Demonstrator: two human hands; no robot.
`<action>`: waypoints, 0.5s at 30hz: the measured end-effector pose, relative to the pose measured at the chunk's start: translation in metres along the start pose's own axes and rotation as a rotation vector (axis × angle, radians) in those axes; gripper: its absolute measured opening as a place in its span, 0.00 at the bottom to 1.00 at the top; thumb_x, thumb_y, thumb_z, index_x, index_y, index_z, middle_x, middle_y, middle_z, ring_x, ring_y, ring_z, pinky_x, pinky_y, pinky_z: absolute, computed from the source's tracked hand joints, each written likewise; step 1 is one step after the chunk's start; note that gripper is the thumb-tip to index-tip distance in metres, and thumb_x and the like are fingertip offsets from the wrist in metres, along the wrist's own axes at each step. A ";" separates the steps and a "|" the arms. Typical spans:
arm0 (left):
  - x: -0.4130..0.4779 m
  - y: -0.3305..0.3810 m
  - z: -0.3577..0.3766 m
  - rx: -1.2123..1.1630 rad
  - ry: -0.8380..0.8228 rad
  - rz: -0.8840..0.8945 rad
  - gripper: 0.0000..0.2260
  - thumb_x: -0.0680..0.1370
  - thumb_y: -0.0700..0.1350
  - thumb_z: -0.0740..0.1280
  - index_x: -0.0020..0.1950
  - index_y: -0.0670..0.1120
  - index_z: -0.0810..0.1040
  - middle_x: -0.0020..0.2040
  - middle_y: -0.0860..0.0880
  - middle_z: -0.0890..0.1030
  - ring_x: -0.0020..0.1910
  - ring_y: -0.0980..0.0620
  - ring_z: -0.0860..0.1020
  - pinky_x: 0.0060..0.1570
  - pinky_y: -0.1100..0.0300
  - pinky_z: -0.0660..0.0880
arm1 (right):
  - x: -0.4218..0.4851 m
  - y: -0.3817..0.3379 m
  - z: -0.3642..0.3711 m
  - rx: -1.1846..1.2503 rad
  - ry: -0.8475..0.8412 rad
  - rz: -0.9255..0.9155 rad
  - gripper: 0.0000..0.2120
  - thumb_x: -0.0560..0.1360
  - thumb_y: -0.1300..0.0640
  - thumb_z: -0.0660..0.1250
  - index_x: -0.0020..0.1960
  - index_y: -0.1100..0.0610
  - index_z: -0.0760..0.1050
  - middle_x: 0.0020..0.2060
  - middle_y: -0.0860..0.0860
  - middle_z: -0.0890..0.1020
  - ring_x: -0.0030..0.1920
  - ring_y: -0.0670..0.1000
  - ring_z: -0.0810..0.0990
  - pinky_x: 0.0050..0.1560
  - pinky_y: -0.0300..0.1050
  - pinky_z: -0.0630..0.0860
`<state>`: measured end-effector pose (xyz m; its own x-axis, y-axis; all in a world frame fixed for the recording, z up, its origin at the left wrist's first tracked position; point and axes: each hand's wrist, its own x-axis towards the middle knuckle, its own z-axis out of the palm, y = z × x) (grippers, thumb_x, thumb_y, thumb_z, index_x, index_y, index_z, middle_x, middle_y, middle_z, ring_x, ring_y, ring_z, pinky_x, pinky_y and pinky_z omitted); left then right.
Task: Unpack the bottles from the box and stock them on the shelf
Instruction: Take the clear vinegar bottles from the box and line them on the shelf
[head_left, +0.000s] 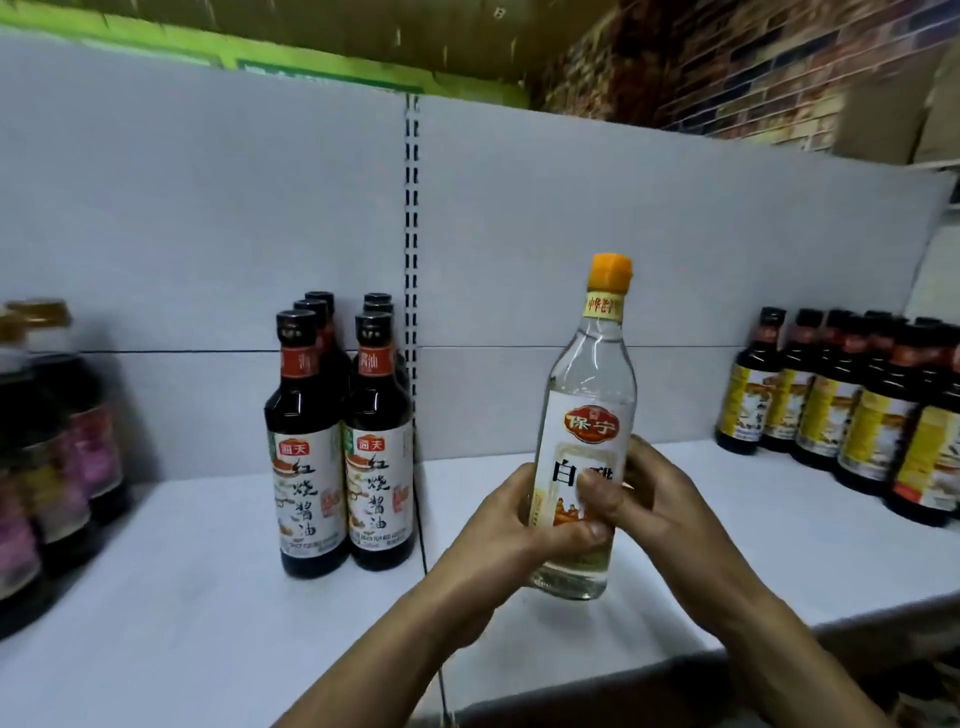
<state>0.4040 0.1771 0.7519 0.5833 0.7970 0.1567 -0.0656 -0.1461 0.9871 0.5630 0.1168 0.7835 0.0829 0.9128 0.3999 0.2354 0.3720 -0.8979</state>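
Note:
A clear bottle (592, 395) with an orange cap and a white label stands upright, held just above the white shelf (218, 613). My left hand (514, 525) grips its lower body from the left, thumb across the label. My right hand (649, 493) grips it from the right, thumb on the label front. The bottle's base sits near the shelf's front edge; I cannot tell whether it touches. No box is in view.
Several dark soy sauce bottles (343, 441) stand in two rows left of the shelf's upright post. Larger dark jugs (47, 457) sit at the far left. Dark bottles with yellow labels (852, 410) line the right side. A grey back panel closes the shelf behind.

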 end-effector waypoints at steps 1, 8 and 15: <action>0.007 0.000 -0.003 0.001 0.020 -0.003 0.21 0.74 0.45 0.77 0.65 0.53 0.77 0.57 0.49 0.86 0.58 0.49 0.84 0.62 0.49 0.79 | 0.010 0.003 -0.002 0.008 -0.024 -0.005 0.18 0.71 0.50 0.70 0.60 0.52 0.77 0.51 0.42 0.87 0.53 0.44 0.86 0.46 0.35 0.81; 0.031 -0.013 -0.017 0.007 0.114 -0.037 0.23 0.73 0.41 0.77 0.66 0.50 0.77 0.58 0.46 0.86 0.59 0.45 0.84 0.63 0.43 0.79 | 0.053 0.034 -0.003 0.070 -0.162 0.044 0.18 0.74 0.57 0.72 0.63 0.53 0.76 0.54 0.49 0.87 0.54 0.51 0.87 0.49 0.43 0.83; 0.053 -0.032 -0.030 0.066 0.229 -0.034 0.23 0.72 0.38 0.78 0.66 0.48 0.77 0.58 0.46 0.86 0.58 0.46 0.84 0.63 0.47 0.79 | 0.091 0.070 -0.002 0.140 -0.257 0.079 0.20 0.74 0.59 0.74 0.65 0.55 0.76 0.56 0.51 0.87 0.55 0.53 0.87 0.52 0.47 0.83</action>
<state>0.4131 0.2414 0.7297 0.3851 0.9131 0.1341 0.0087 -0.1489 0.9888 0.5889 0.2258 0.7576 -0.1566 0.9460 0.2838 0.1005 0.3011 -0.9483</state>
